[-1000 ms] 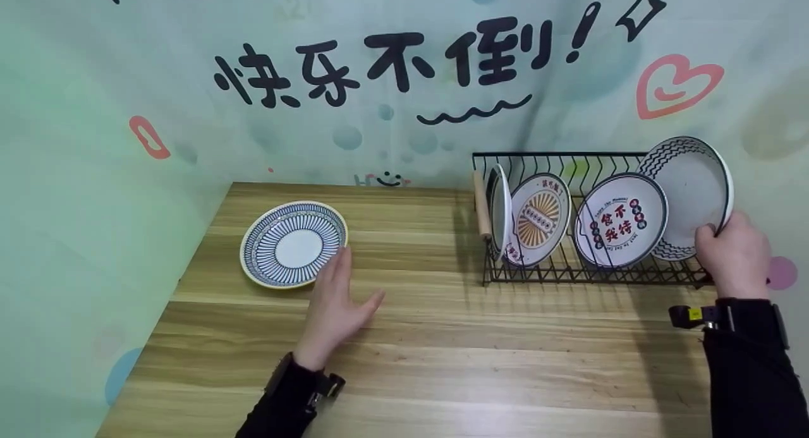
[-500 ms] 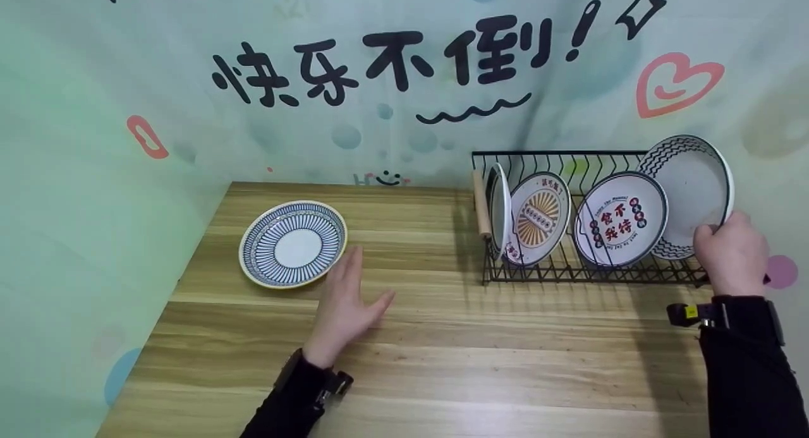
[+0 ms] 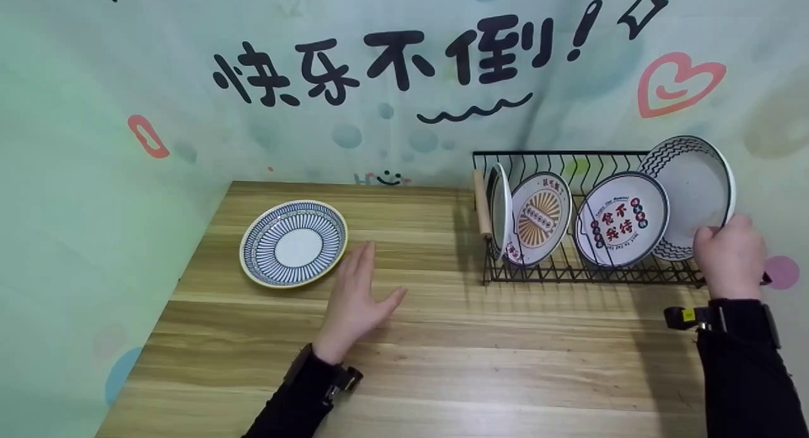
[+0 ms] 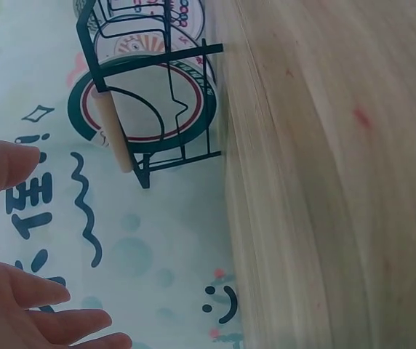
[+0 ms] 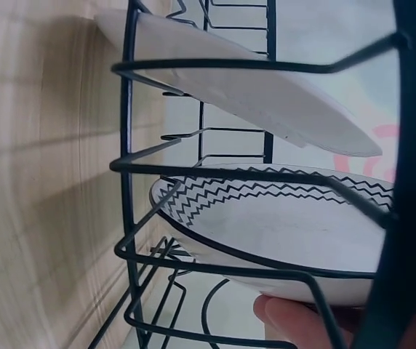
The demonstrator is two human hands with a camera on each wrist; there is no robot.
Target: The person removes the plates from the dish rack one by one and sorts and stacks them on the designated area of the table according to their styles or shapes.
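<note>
"Bowl (image 3: pixel 689 191) in the rack (image 3: pixel 556 152), the zigzag one: how does it sit?"

"At the rack's right end, tilted, its inside turned toward the head camera. The right hand (image 3: pixel 733 255) grips its right rim, thumb in front and fingers behind."

"And the left hand (image 3: pixel 357 305)?"

"Well to the left of the bowl, fingers spread, holding nothing. It's just beside the blue-patterned plate (image 3: pixel 299 248); I can't tell whether a finger brushes the rim."

"What's changed?"

"A second ago its fingertips overlapped that plate's edge. They've slid rightward, while the plate has stayed put on the tabletop (image 3: pixel 442 337). I'd judge the plate is released, leaving the bowl as the only dish in hand. The right grip looks much the same."

"What's further out?"

"Left of the bowl, a red-lettered plate (image 3: pixel 622 218) partly in front of it, then a sunburst plate (image 3: pixel 537 220), both in the rack."
</note>
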